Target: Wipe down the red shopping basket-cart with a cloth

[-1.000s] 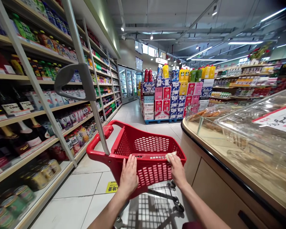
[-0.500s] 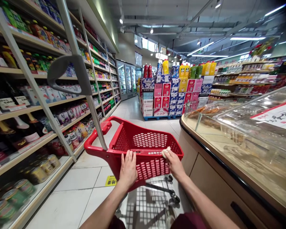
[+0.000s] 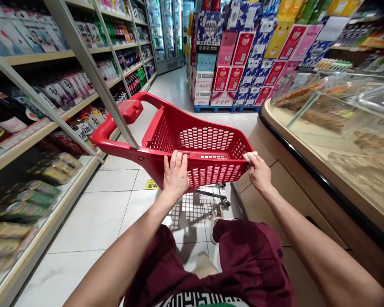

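Note:
A red plastic shopping cart (image 3: 153,160) stands side-on before me, with its basket bare inside where I can see it. My left hand (image 3: 176,172) is hooked over the near rim, fingers close together and bent onto the edge; its thumb is hidden. At the right end of that rim, my right hand (image 3: 260,171) pinches a small, crumpled, whitish cloth (image 3: 251,156) and presses it against the basket's corner. A grey metal pole (image 3: 92,72) rises from the cart's handle side.
Drink shelves (image 3: 48,128) run along the left. Stacked drink cartons (image 3: 233,64) on a blue pallet (image 3: 213,108) stand ahead, with glass-door fridges (image 3: 166,38) behind. A curved counter (image 3: 294,136) with glass panels borders the right. A yellow floor sticker (image 3: 152,184) lies beneath the cart.
My right hand has slid rightward along the rim to the corner with the cloth. My left hand stays on the near rim. The view has tilted down, showing my legs.

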`<state>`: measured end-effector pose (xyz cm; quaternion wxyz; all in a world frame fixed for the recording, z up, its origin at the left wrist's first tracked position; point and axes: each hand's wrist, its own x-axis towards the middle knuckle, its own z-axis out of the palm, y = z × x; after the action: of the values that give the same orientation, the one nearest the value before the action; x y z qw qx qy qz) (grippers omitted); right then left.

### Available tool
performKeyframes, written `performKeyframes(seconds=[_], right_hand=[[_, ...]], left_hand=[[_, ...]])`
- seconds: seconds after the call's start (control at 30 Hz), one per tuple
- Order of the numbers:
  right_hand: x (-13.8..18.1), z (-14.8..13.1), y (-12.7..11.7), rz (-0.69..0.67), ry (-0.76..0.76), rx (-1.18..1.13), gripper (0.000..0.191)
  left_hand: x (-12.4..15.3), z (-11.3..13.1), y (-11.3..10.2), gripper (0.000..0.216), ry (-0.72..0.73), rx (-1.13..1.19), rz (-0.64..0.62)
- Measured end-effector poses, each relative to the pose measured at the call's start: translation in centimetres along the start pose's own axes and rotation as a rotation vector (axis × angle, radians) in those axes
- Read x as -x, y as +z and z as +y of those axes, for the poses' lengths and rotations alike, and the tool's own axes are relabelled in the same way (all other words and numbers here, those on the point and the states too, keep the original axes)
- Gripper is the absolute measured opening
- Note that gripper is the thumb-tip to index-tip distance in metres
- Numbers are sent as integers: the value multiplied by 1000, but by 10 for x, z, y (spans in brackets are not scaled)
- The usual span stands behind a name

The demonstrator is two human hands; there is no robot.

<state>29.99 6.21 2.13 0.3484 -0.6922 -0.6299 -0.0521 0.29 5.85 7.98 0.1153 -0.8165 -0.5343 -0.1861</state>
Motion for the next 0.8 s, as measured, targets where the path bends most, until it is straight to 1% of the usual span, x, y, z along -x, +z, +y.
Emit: performKeyframes(seconds=[0.13,0.17,0.27,0.33,0.47,0.57,0.7,0.8], right_hand=[[4,-10,0,-99,-150,-18,45],[4,-10,-1,-100,-145,-5,46],[2,-1,-4,-54,-24,80,47],[1,7,-5,-46,4,119,48],[2,18,-4,-46,-80,110,46],[0,21,-2,-40,-79,117,45],[-3,16,2,2,-58,89,45],[-1,11,3,-12,-83,46,49]], left_hand=[[1,-2,5,63,-7,33,10],[2,-3,6,63,-2,38,7],[3,-6,9,64,28,38,1],[3,-7,10,65,39,29,9],[2,-9,11,65,22,19,23],[-1,-8,11,65,27,3,20],[-3,-5,8,65,16,-21,14],[-4,-4,5,65,16,-33,2]])
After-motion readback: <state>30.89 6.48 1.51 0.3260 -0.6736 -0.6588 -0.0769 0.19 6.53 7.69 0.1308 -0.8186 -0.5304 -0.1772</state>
